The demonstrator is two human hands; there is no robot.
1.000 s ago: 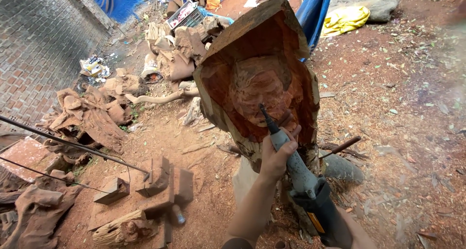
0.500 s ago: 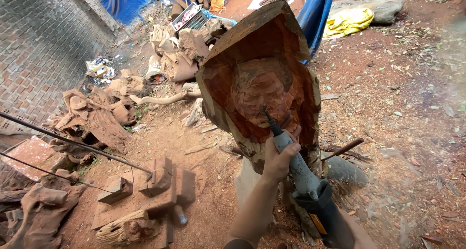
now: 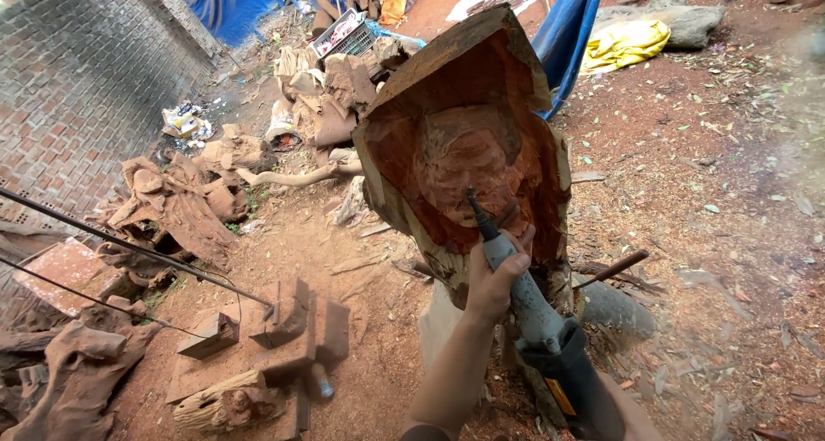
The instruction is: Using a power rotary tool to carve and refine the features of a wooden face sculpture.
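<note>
upright in mid-yard on the dirt ground (image 3: pixel 687 192), a big reddish wood carving (image 3: pixel 468 162), hollowed front with a rough relief inside. against the lower part of that relief, the dark bit of a grey power carving tool (image 3: pixel 524 299). left hand (image 3: pixel 494 282) clamped round the tool's neck, fingers (image 3: pixel 507 265) curled tight on it. right hand (image 3: pixel 632 411) barely showing at the bottom edge under the tool's dark body, grip impossible to tell. compared with half a second back, bit tip in much the same spot on the relief, only a slight camera shift; steady work on one patch, by the look of it. further out, a wire crate (image 3: pixel 348 33) near the blue tarp (image 3: pixel 228 7), something pale and reddish inside, too small to make out. left of that, a brick wall (image 3: pixel 77 88), twisted root pieces (image 3: pixel 185 200), wood blocks (image 3: pixel 284 329).
</note>
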